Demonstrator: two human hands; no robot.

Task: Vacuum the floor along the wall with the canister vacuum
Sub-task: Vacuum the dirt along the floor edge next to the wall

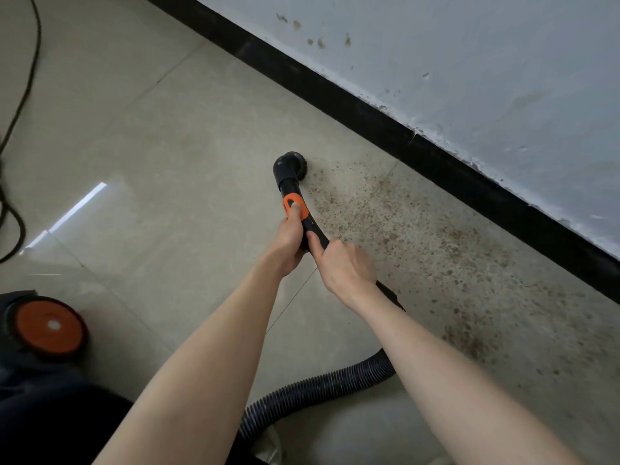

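— While the person bends over the tiled floor (151, 162), what are the hands doing?

— Both grip the black vacuum wand (310, 229). The left hand (288, 243) is the forward one, fingers wrapped round the tube, thumb pressed on an orange collar (295, 206). The right hand (347, 266) sits just behind it, touching or nearly so, closed round the same tube.

— And the nozzle?

— A round black brush head (291, 162) rests on the tile just ahead of the left hand, at the edge of a spread of brown crumbs (436, 250). The crumbs lie right of both hands, running to the black skirting board (436, 156) under a scuffed white wall (469, 62).

— The machine itself?

— The ribbed hose (335, 380) curves back beneath the right forearm. The canister (47, 327), with an orange wheel, sits left of the left arm; a black cable (30, 62) lies further left.
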